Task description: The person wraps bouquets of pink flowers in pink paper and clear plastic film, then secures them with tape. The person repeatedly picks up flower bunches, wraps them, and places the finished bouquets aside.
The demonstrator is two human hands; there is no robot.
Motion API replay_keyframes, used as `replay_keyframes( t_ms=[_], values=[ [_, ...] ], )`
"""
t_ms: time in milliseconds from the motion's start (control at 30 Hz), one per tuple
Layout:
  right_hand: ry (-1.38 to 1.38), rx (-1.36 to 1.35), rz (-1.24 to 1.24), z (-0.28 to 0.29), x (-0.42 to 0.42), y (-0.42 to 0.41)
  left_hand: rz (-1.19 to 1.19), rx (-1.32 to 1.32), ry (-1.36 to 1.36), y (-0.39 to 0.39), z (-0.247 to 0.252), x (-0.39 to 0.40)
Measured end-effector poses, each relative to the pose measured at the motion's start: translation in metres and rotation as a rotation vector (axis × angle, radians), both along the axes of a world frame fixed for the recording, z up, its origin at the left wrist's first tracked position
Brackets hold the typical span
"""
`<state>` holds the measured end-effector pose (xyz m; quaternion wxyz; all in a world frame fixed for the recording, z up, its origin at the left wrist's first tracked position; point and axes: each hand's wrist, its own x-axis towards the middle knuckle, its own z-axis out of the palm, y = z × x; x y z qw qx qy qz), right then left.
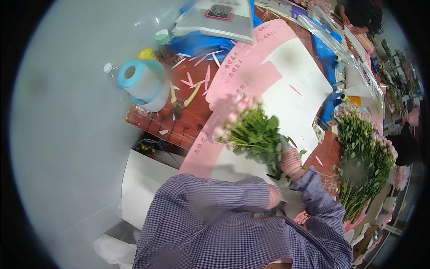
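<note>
A bunch of pale pink flowers [255, 132] with green leaves lies tilted above pink and white wrapping paper sheets [289, 84], its blossoms toward the upper left. My right hand [291, 161], in a striped glove with grey fingers, is closed around its stem end. Some leaves hang below that grip. My left hand [274, 196] is held close in front of my body, below the bunch. Only its striped glove part shows past the checked sleeve; the fingers are hidden. Cut petals or paper slivers lie on the sheets.
Pruning shears [181, 102] with pale yellow handles lie on the red table [158, 122], near label rolls [144, 80] and a bottle [110, 70]. Blue tape dispensers [329, 109] stand at right, beside a large pile of pink flowers [361, 164]. Another person [361, 16] works at the far end.
</note>
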<state>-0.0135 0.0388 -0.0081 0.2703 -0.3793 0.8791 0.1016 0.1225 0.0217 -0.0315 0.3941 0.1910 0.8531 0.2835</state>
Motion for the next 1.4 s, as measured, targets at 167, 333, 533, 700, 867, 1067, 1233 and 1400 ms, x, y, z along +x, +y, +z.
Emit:
replay_keyframes(
  t_ms=[167,333,533,700,867,1067,1233,1400],
  values=[
    [-0.02,0.051,0.033,-0.027,0.005,-0.009,0.003,0.066,0.011,-0.004,0.001,0.002],
    [-0.004,0.049,0.104,-0.021,0.004,-0.006,-0.016,0.108,0.035,-0.011,0.002,0.0],
    [0.164,-0.081,0.223,-0.01,-0.009,0.007,0.048,0.2,0.179,-0.051,0.024,-0.002],
    [-0.873,-1.279,-1.066,0.046,-0.053,0.114,-0.121,0.141,0.184,-0.081,0.051,-0.053],
    [-0.542,-0.855,-0.514,0.018,-0.016,0.164,-0.301,-0.169,0.373,-0.104,0.071,-0.129],
    [-0.564,-0.947,-1.009,-0.056,-0.009,0.135,-0.214,-0.248,-0.048,-0.124,0.066,-0.196],
    [-0.505,-0.823,-1.037,-0.048,0.002,0.136,-0.204,-0.259,-0.188,-0.122,0.043,-0.198],
    [-0.266,-0.948,-0.752,-0.036,0.023,0.144,-0.188,-0.115,-0.245,-0.124,0.033,-0.168]
  ],
)
